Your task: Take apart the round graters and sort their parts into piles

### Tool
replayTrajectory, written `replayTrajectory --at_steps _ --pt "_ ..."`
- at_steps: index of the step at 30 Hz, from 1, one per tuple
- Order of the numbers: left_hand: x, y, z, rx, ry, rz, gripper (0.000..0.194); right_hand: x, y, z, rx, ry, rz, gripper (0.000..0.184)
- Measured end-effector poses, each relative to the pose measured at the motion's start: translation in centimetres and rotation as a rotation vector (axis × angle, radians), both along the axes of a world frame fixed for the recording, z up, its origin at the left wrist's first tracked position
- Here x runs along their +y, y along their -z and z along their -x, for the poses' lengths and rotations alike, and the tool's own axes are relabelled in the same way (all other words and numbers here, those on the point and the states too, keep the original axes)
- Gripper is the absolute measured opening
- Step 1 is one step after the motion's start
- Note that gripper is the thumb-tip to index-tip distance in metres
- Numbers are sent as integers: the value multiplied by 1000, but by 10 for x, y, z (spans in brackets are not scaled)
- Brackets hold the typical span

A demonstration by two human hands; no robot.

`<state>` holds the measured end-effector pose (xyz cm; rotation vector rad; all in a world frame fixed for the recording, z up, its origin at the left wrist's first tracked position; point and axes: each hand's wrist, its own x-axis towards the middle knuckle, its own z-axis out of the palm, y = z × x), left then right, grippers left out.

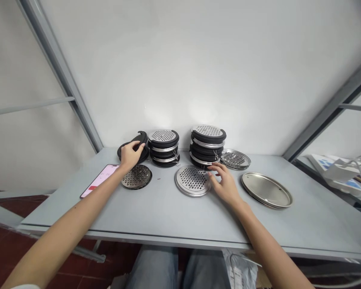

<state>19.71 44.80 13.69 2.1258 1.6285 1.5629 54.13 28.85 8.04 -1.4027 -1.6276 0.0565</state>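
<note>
My left hand pinches a black ring-shaped piece, tilted up above other black round pieces at the back left. A dark perforated metal disc lies in front of that hand. My right hand has its fingers apart beside the right rim of a silver perforated disc; whether a fingertip touches it I cannot tell. Behind are two stacks of black-rimmed perforated discs, a left stack and a taller right stack, with small wire clips on their sides.
Shiny flat round plates lie stacked at the right, near a loose grater-like disc. A phone lies on the left of the grey table. Metal frame posts flank the table, and papers with cables sit far right.
</note>
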Motion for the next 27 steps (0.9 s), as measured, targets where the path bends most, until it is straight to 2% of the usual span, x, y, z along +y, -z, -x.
replayTrajectory --at_steps 4,10,16,21,27 --pt "-6 5 -8 -7 -17 -37 35 0 -1 1 27 0 32 26" --pt "-12 9 -10 -64 3 -1 36 0 2 0 -7 -13 26 26" --pt "-29 22 -8 41 -42 -47 33 0 2 0 -44 -18 49 26" --pt "-38 34 -10 139 -16 -83 32 -1 2 1 -71 -44 85 25" --pt "-40 34 -1 218 -45 -95 35 -1 4 0 -100 -59 102 26"
